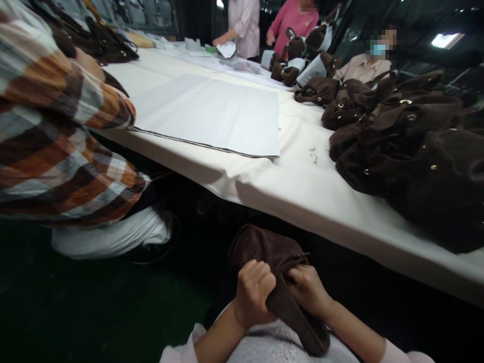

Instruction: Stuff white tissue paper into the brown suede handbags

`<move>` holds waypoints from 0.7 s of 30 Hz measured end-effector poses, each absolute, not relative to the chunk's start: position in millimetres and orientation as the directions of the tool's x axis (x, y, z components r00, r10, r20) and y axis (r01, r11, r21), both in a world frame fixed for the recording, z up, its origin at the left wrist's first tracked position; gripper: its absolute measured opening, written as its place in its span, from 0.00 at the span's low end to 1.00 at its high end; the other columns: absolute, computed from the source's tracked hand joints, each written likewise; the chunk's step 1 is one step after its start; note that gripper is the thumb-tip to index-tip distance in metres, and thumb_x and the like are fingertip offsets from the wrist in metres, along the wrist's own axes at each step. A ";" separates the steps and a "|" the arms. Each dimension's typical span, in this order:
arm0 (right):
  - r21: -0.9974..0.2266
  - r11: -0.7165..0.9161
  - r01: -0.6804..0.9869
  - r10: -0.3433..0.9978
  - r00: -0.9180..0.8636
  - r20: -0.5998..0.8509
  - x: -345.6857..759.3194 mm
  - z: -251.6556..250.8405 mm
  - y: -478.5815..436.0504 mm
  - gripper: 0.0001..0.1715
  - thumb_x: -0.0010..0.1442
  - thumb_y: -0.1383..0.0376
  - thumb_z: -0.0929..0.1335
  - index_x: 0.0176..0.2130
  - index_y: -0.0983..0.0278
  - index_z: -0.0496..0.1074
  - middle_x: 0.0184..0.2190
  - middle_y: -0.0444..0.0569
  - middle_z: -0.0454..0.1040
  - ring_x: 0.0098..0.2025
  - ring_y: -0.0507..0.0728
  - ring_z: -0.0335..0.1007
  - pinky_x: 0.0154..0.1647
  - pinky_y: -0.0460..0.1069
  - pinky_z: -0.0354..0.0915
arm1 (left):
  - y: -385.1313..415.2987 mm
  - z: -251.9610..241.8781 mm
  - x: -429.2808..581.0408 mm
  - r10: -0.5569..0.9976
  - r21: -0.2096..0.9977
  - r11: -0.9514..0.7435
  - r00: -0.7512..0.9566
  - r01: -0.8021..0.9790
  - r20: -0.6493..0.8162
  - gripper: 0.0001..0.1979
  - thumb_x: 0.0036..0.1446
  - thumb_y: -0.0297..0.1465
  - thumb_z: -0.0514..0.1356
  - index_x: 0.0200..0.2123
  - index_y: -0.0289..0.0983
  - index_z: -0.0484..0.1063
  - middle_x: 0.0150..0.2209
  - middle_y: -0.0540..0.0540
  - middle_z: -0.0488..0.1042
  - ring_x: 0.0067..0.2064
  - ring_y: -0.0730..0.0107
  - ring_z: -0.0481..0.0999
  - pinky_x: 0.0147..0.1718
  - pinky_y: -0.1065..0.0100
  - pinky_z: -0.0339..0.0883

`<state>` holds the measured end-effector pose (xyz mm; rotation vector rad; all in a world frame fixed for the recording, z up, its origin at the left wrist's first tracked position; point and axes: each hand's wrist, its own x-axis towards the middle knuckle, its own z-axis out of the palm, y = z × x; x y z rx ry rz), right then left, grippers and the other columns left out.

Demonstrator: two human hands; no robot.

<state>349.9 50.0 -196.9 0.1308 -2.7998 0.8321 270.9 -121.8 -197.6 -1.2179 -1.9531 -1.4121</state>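
Close to my body, below the table's edge, I hold a dark brown soft bag (270, 248). My left hand (254, 291) is closed in a fist around its fabric on the left side. On the right side, my right hand (309, 291) is closed on the same bag, its fingertips partly hidden in the folds. A strap-like brown length hangs down between my hands toward my lap. A small metal fitting shows at the bag's upper right.
A white-covered table (321, 186) spans the view, with a large pale sheet (212, 116) on it. Brown bags (408, 136) are heaped at right; more dark bags (109, 45) lie far left. A person in a plaid shirt (64, 136) sits at left; several others work across the table.
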 end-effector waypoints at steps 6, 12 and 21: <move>-0.310 0.907 -0.286 -0.114 -0.874 0.473 379.1 -195.8 30.0 0.07 0.65 0.72 0.65 0.37 0.65 0.73 0.28 0.47 0.76 0.27 0.52 0.70 0.31 0.47 0.62 | -159.2 -208.4 294.8 0.463 0.636 0.088 -0.597 0.767 0.655 0.09 0.55 0.18 0.49 0.29 0.37 0.58 0.27 0.46 0.64 0.32 0.66 0.64 0.32 0.63 0.58; -0.402 0.809 -0.428 -0.217 -0.854 0.472 365.1 -165.4 30.8 0.09 0.64 0.71 0.67 0.46 0.67 0.72 0.37 0.51 0.76 0.39 0.54 0.71 0.43 0.48 0.69 | -147.4 -204.3 291.5 0.434 0.628 0.184 -0.635 0.757 0.639 0.09 0.57 0.18 0.50 0.31 0.38 0.58 0.29 0.46 0.65 0.34 0.66 0.65 0.34 0.62 0.63; -0.339 0.743 -0.577 -0.540 -0.816 0.206 348.4 -210.1 33.0 0.15 0.69 0.65 0.60 0.42 0.68 0.73 0.41 0.56 0.75 0.49 0.61 0.68 0.57 0.60 0.63 | -129.0 -209.8 292.8 0.373 0.551 0.245 -0.602 0.798 0.706 0.14 0.65 0.37 0.48 0.43 0.33 0.64 0.38 0.37 0.70 0.43 0.54 0.71 0.42 0.53 0.71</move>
